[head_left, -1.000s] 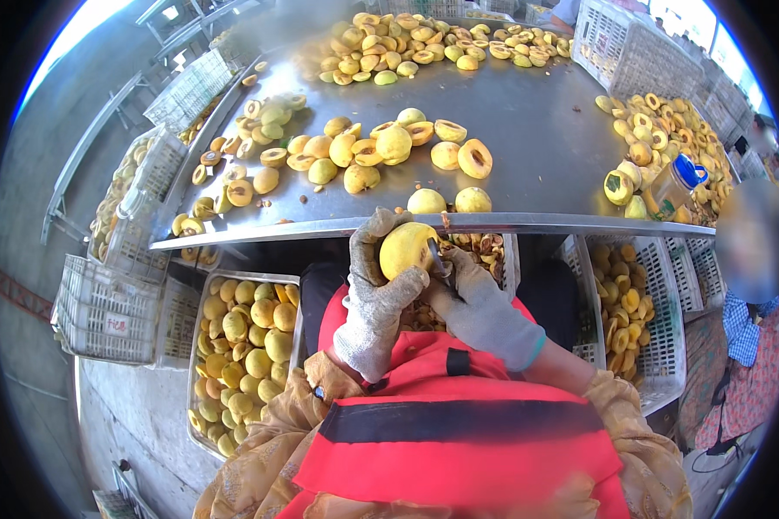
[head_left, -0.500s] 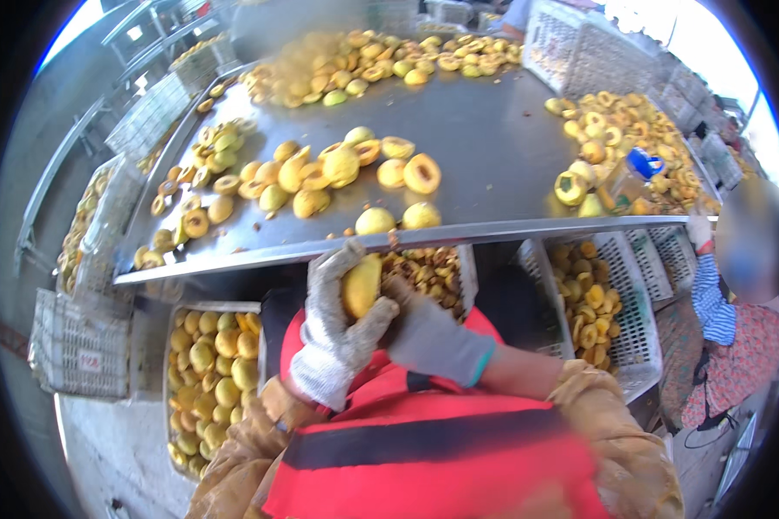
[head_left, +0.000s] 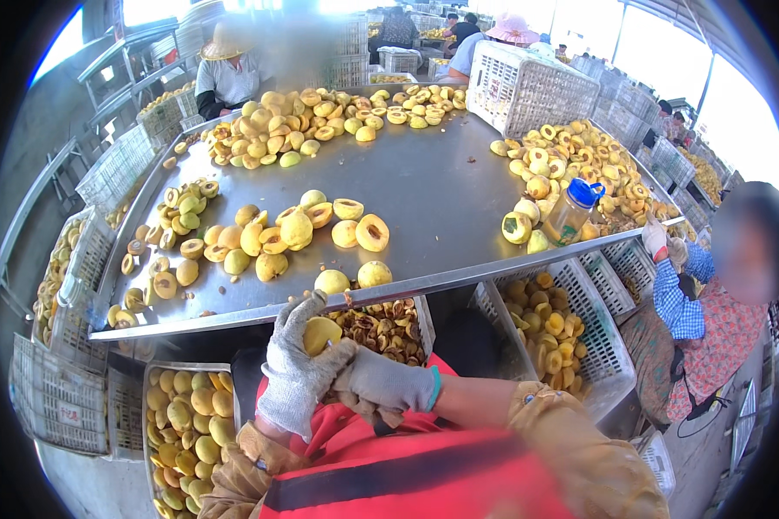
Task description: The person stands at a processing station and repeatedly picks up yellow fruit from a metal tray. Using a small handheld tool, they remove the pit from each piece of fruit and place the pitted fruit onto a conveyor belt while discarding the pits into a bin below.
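Observation:
My left hand (head_left: pixel 296 376), in a pale knitted glove, wraps round a yellow fruit (head_left: pixel 321 331) just below the table's edge. My gloved right hand (head_left: pixel 381 385) is closed against the fruit's lower right; what it grips is mostly hidden. Behind them, a crate of brown pits and scraps (head_left: pixel 381 329) shows under the table. On the steel table (head_left: pixel 398 195) lie whole and halved fruit (head_left: pixel 296 229) and a clear bottle with a blue lid (head_left: pixel 571 216). Crates of fruit stand left (head_left: pixel 190 432) and right (head_left: pixel 545 337) of me.
A co-worker (head_left: pixel 710 333) in a checked sleeve sits close on my right, gloved hands at the table's edge. Another person in a straw hat (head_left: pixel 229 73) is across the table. An upright white crate (head_left: pixel 528 91) stands on the far right corner, amid heaped fruit.
My view has lifted and swung, showing more people behind the table. The fruit in my left hand has turned, and my right hand has rotated lower; the tool seen earlier is now mostly hidden.

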